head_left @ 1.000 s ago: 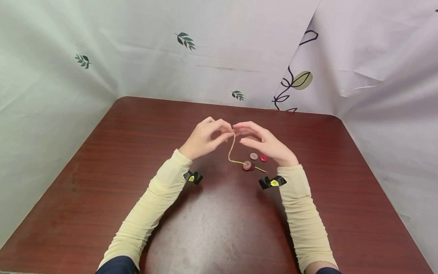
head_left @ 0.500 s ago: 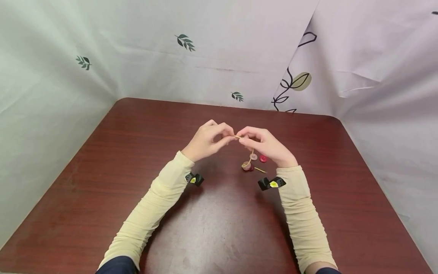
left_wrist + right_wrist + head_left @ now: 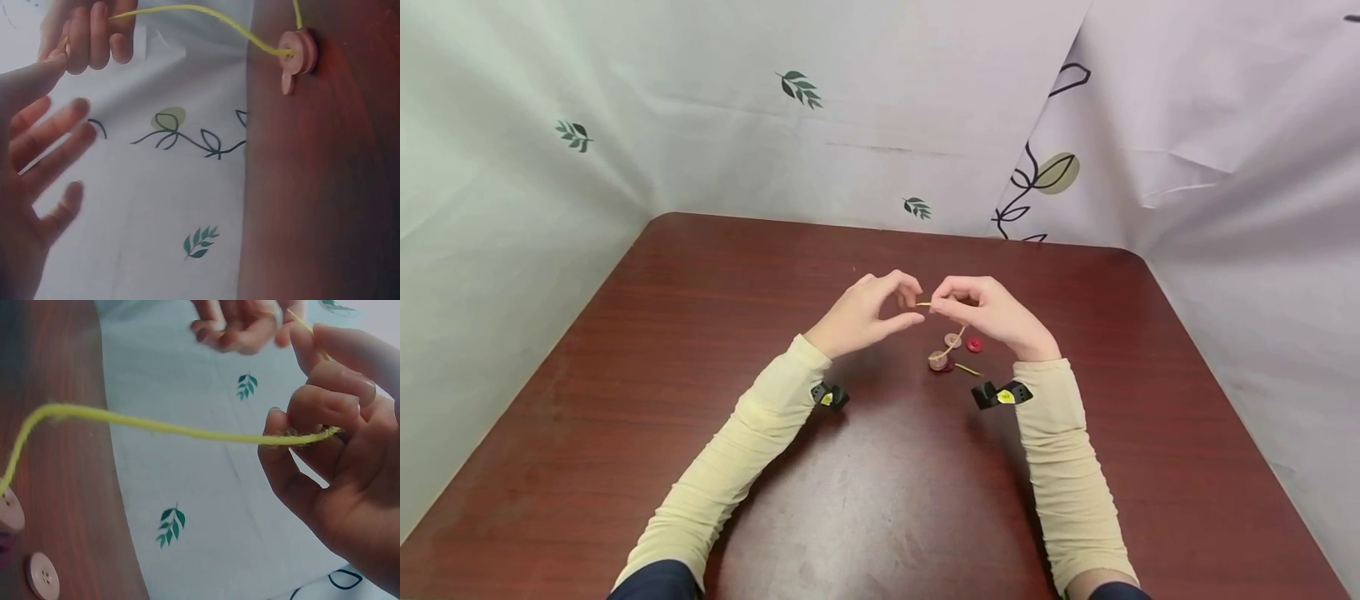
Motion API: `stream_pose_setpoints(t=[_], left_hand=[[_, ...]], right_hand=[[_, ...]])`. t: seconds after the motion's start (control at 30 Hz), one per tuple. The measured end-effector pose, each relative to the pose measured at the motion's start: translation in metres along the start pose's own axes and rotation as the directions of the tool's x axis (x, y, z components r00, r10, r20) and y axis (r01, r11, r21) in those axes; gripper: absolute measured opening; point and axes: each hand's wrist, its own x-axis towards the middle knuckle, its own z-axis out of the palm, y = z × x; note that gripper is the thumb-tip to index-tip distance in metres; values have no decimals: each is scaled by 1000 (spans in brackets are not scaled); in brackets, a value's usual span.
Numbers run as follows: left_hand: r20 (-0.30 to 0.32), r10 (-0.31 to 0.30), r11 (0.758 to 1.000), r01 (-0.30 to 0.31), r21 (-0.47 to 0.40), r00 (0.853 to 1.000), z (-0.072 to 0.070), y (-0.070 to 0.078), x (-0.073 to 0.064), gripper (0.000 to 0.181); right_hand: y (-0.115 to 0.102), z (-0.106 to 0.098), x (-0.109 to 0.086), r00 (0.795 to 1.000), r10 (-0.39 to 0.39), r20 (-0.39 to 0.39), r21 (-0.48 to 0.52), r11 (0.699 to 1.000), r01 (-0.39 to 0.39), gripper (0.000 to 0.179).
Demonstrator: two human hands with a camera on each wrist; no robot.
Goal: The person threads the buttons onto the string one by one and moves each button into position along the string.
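Observation:
My right hand point(image 3: 996, 315) pinches a yellow cord point(image 3: 162, 429) near one end between thumb and index finger, and a short tip sticks out toward the left. From there the cord runs through the curled lower fingers and hangs down to a pink button point(image 3: 289, 56), passing through its hole. A dark red button point(image 3: 948, 367) lies against that one, partly hidden, with the cord's tail emerging on the right. My left hand point(image 3: 871, 315) is just left of the cord tip, thumb and fingers apart, holding nothing. Nearby on the table are a loose pink button point(image 3: 44, 576) and a red button point(image 3: 974, 344).
The dark reddish-brown table point(image 3: 880, 467) has a wood grain. White cloth point(image 3: 715, 108) with printed leaves hangs behind it and along both sides. Each sleeve carries a small black wrist camera point(image 3: 1002, 394).
The cord's end has passed from my left hand to my right hand. My left thumb and fingers have parted from it. The buttons stay about where they were.

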Motion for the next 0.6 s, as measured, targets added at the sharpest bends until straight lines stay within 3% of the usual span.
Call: stream_pose_setpoints(t=[0.1, 0.17, 0.37, 0.43, 0.6], left_hand=[[101, -52, 999, 53, -6, 994, 7, -2, 0, 35], [175, -77, 997, 77, 7, 982, 12, -2, 0, 39], [386, -111, 993, 91, 69, 916, 29, -5, -1, 48], [425, -114, 993, 88, 80, 898, 35, -6, -3, 47], [469, -117, 992, 84, 91, 875, 45, -5, -7, 41]], right_hand=[[3, -4, -2, 1000, 4, 11, -45, 999, -4, 17], [5, -7, -2, 1000, 7, 26, -87, 996, -4, 15], [7, -14, -5, 992, 15, 125, -170, 985, 6, 8], [2, -16, -8, 989, 20, 148, -182, 983, 7, 6], [-16, -20, -18, 987, 22, 160, -224, 975, 14, 5]])
